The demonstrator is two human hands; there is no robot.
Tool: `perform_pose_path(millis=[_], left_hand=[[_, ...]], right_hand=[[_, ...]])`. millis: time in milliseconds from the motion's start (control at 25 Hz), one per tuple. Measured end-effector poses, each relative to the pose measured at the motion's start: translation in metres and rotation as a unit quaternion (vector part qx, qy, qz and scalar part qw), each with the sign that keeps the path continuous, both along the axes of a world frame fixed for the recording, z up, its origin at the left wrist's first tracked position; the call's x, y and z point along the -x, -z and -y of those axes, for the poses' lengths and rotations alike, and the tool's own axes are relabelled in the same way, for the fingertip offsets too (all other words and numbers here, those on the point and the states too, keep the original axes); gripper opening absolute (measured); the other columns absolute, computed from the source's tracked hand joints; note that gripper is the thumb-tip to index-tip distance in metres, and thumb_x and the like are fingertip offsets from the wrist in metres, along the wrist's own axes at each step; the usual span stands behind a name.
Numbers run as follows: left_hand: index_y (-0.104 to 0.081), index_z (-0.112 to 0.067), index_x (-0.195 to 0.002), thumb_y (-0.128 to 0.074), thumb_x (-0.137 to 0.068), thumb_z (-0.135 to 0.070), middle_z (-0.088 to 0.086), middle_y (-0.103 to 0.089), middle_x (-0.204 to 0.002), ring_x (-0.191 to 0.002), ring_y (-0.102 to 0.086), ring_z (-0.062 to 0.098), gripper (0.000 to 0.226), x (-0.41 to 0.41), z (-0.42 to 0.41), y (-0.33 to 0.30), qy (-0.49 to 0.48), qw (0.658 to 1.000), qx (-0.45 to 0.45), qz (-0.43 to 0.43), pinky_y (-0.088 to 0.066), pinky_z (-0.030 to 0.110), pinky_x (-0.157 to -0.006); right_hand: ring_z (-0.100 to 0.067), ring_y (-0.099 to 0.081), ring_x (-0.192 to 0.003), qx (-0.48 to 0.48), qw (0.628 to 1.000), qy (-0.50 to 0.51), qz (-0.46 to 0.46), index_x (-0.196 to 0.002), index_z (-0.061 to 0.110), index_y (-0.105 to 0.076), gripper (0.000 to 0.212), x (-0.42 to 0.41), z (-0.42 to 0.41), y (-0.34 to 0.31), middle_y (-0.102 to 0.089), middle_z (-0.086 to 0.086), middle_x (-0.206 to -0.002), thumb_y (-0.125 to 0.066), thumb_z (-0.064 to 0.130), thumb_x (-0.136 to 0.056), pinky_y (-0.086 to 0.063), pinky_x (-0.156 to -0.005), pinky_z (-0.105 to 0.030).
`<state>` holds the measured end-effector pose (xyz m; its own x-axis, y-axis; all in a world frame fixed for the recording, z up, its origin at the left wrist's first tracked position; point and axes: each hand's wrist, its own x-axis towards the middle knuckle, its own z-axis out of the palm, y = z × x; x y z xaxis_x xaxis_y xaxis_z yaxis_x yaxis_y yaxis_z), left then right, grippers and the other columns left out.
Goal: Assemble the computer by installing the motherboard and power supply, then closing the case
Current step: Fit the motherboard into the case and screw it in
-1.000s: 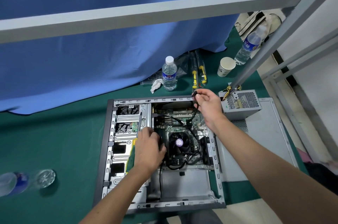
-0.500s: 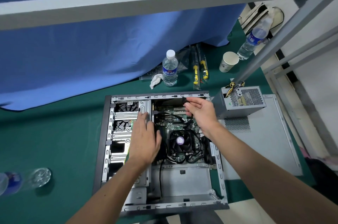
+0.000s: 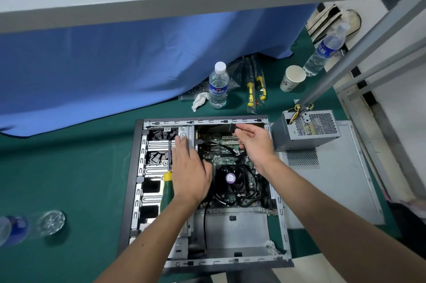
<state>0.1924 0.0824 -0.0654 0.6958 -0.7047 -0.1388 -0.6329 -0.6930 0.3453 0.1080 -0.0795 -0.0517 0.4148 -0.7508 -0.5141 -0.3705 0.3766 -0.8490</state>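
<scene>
An open computer case (image 3: 138,190) lies flat on the green table. Its motherboard (image 3: 221,158) with a black CPU fan (image 3: 230,178) sits inside. My left hand (image 3: 189,167) lies flat with straight fingers over the drive cage and the board's left edge. My right hand (image 3: 253,139) pinches a black cable connector (image 3: 232,127) near the case's far edge. A green and yellow screwdriver (image 3: 167,188) lies on the drive cage beside my left hand. The grey power supply (image 3: 306,130) stands outside the case on the right, on the case's side panel (image 3: 334,178).
A water bottle (image 3: 217,86), a crumpled tissue (image 3: 199,100), bagged yellow-handled tools (image 3: 254,88) and a paper cup (image 3: 292,78) stand behind the case. Another bottle (image 3: 327,49) is at far right. A lying bottle (image 3: 30,227) is at left. A blue curtain and grey frame bars hang above.
My left hand has opened flat and slid towards the case's far side, uncovering the screwdriver. My right hand carried the connector left, over the far edge of the board.
</scene>
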Motion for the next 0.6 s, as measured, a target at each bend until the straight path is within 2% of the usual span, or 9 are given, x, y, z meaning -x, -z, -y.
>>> perform_pose_path(millis=[120,200,280,360,440,520,600], left_hand=[[-0.051,0.005,-0.112,-0.043,-0.095,-0.016,0.024,-0.026,-0.147,-0.144,-0.021,0.036,0.028,-0.002,0.011,0.004,-0.019,0.992,0.096,-0.077,-0.018,0.036,-0.122],[-0.050,0.006,-0.107,-0.045,-0.095,-0.008,0.023,-0.029,-0.142,-0.136,-0.030,0.033,0.019,-0.006,0.014,0.007,-0.037,0.985,0.141,-0.091,-0.022,0.033,-0.119],[-0.049,0.006,-0.105,-0.046,-0.094,-0.006,0.022,-0.032,-0.140,-0.131,-0.034,0.031,0.016,-0.011,0.011,0.013,-0.053,0.984,0.146,-0.081,-0.023,0.029,-0.119],[-0.050,0.006,-0.105,-0.046,-0.094,-0.005,0.023,-0.035,-0.138,-0.130,-0.036,0.032,0.016,-0.014,0.004,0.020,-0.056,0.986,0.139,-0.069,-0.026,0.033,-0.119],[-0.050,0.005,-0.103,-0.048,-0.093,-0.005,0.023,-0.040,-0.136,-0.128,-0.039,0.034,0.014,-0.015,-0.001,0.025,-0.061,0.988,0.133,-0.051,-0.032,0.039,-0.116],[-0.050,0.002,-0.101,-0.048,-0.093,-0.008,0.022,-0.042,-0.132,-0.125,-0.041,0.034,0.013,-0.016,-0.001,0.025,-0.064,0.990,0.122,-0.039,-0.033,0.038,-0.114],[-0.050,0.002,-0.101,-0.048,-0.094,-0.011,0.021,-0.044,-0.130,-0.123,-0.042,0.034,0.016,-0.016,0.000,0.026,-0.062,0.991,0.118,-0.032,-0.033,0.039,-0.113]], right_hand=[[-0.005,-0.066,-0.086,0.009,1.000,-0.013,-0.006,-0.116,0.014,-0.068,0.022,-0.005,-0.004,0.003,-0.074,0.003,-0.096,-0.064,0.010,-0.095,-0.049,-0.068,-0.022],[0.000,-0.068,-0.086,0.024,0.999,-0.025,-0.011,-0.114,0.016,-0.069,0.020,-0.007,-0.005,0.003,-0.075,0.008,-0.091,-0.063,0.013,-0.095,-0.050,-0.072,-0.020],[-0.003,-0.068,-0.092,0.042,0.999,-0.028,-0.010,-0.113,0.016,-0.070,0.019,-0.007,-0.001,0.003,-0.074,0.008,-0.091,-0.064,0.013,-0.095,-0.051,-0.085,-0.022],[-0.006,-0.068,-0.096,0.063,0.998,-0.027,-0.007,-0.114,0.014,-0.070,0.021,-0.005,0.006,0.001,-0.073,0.009,-0.090,-0.064,0.012,-0.094,-0.049,-0.093,-0.022],[-0.002,-0.067,-0.093,0.091,0.995,-0.040,-0.010,-0.115,0.015,-0.070,0.022,-0.004,0.014,-0.001,-0.072,0.012,-0.089,-0.064,0.012,-0.094,-0.049,-0.092,-0.019],[0.001,-0.068,-0.091,0.117,0.991,-0.060,-0.009,-0.113,0.018,-0.071,0.021,-0.006,0.022,-0.003,-0.073,0.013,-0.091,-0.065,0.012,-0.094,-0.048,-0.089,-0.017],[-0.004,-0.068,-0.097,0.131,0.988,-0.084,-0.007,-0.113,0.017,-0.072,0.021,-0.011,0.025,-0.002,-0.073,0.009,-0.099,-0.065,0.013,-0.093,-0.049,-0.093,-0.020]])
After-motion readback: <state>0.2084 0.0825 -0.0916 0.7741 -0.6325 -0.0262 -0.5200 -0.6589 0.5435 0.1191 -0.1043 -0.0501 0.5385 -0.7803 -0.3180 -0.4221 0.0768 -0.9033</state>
